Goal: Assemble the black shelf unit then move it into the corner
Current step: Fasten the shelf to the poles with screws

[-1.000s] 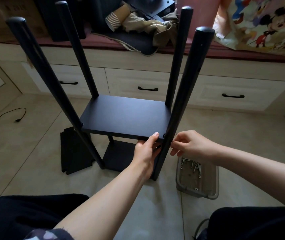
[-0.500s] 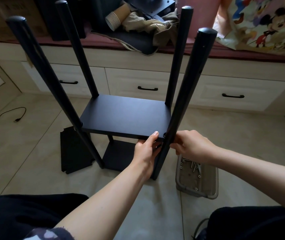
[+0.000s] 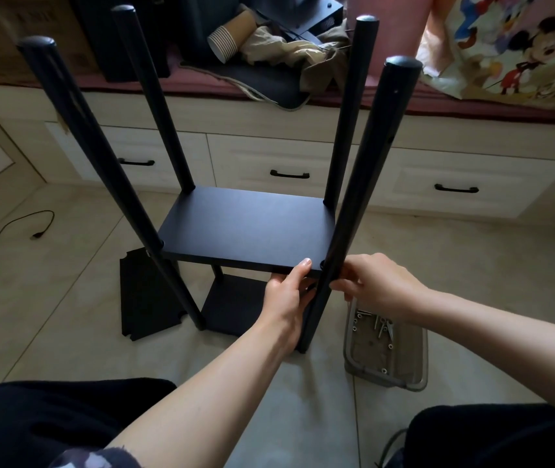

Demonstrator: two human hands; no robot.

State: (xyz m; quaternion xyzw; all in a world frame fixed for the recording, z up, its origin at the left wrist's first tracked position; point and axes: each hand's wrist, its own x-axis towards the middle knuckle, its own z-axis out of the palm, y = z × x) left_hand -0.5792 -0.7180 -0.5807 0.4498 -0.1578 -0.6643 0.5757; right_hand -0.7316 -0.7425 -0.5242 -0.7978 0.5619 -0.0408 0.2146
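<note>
Since a second ago the right hand (image 3: 379,287) has closed in from just beside the near right pole (image 3: 367,184) until its fingertips meet the pole at the level of the shelf board; little else has shifted. That hand is curled with fingers pinched against the pole, though whether a screw sits between them is too small to tell. Left hand (image 3: 286,300) grips the front edge of the shelf board (image 3: 245,228) by the same corner, thumb on top, fingers tucked under; the black shelf unit (image 3: 222,238) stands on the tiled floor (image 3: 66,339) in front of the drawers (image 3: 289,167), four poles rising past the board, a lower board (image 3: 232,309) beneath it. A loose black panel (image 3: 144,298) lies flat to the left, touching the near left pole's foot; a clear plastic tray (image 3: 417,366) with screws (image 3: 382,324) sits just right of the unit; a black cable (image 3: 16,231) trails far left.
</note>
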